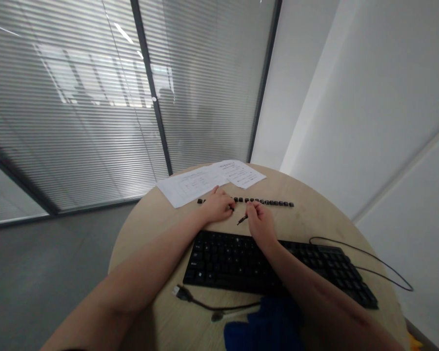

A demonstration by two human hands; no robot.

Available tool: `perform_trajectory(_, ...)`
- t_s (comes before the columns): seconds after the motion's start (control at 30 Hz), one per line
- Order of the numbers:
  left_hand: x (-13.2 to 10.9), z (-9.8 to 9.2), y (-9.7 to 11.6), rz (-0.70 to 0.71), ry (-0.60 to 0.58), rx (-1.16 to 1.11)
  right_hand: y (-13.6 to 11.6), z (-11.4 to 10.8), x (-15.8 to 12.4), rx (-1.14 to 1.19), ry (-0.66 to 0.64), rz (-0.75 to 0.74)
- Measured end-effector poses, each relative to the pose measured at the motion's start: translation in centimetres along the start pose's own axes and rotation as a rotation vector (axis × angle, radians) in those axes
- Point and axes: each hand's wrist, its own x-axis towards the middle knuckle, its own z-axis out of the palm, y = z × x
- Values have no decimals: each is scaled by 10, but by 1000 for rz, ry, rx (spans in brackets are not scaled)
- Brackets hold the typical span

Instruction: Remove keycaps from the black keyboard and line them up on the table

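My left hand (218,204) rests on the table, fingers curled, with a small black keycap (231,209) at its fingertips. Just to its right, my right hand (260,219) pinches a slim dark pen-like tool (243,220), its tip angled down to the left; the exact kind is unclear. Behind both hands runs a row of loose black keycaps (276,203), partly covered by the left hand. Nearer to me lies a black keyboard (223,261), with my right forearm crossing over it and hiding part of its keys.
Printed paper sheets (193,183) lie at the far side of the round wooden table (146,219). A USB plug (183,292) on a cable and a blue cloth (259,326) are at the near edge. A black cable (373,253) loops off the right side.
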Motion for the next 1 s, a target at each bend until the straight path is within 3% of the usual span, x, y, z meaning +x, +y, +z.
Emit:
perform_trajectory(0.27,-5,-8,3,-18,102,32,-1,0,1,-30,24,-16)
perform_trajectory(1.0,5,-1,-6,-72,105,85,-2,0,-1,-49,-13,-8)
